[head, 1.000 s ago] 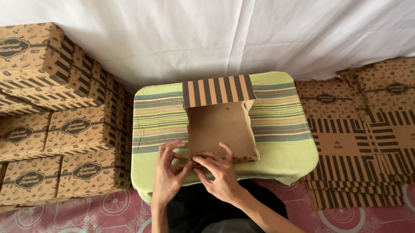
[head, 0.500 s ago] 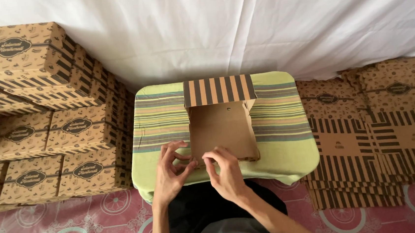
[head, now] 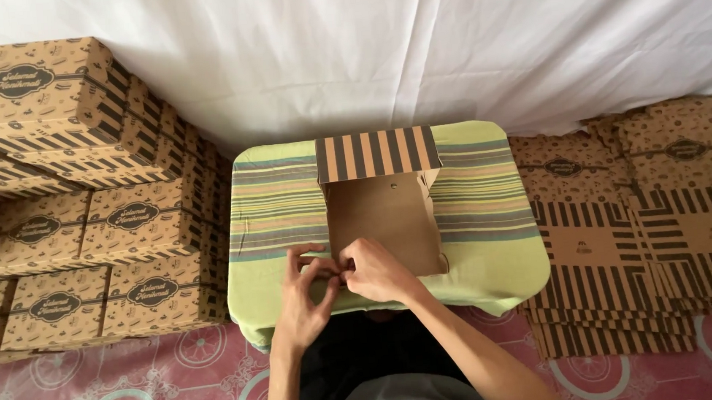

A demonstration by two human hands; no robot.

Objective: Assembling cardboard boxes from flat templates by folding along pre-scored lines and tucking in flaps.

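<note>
On the striped table (head: 476,216), left hand (head: 304,293) and right hand (head: 378,270) pinch the cardboard box (head: 383,215); fingers closed on its near edge.

It looked like a small home packing workshop rather than a factory. A low tabletop (head: 495,248) under a striped green cloth stood on a pink patterned floor mat (head: 117,396), with a white sheet (head: 445,41) hung behind at twelve o'clock. Folded brown boxes (head: 77,205) were stacked at nine o'clock, and flat box blanks (head: 638,237) were piled at three o'clock.
</note>
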